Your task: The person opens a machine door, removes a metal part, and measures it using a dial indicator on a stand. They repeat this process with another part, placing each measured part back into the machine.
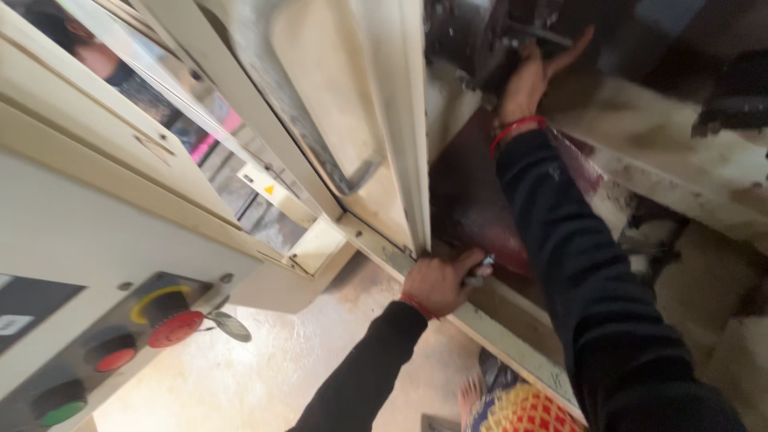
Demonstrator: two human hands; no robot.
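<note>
cream machine housing fills the view, its sliding door pulled open onto a dark, stained interior. left hand closed around the lower door edge at the rail, a small metal piece showing at the fingertips; what it is, cannot tell. right hand, well above and beyond the left, reaches deep inside, fingers spread open against dark metal parts, gripping nothing visible. red threads on both wrists. left of the lower grip: red emergency stop button, a red and a green button below it.
</note>
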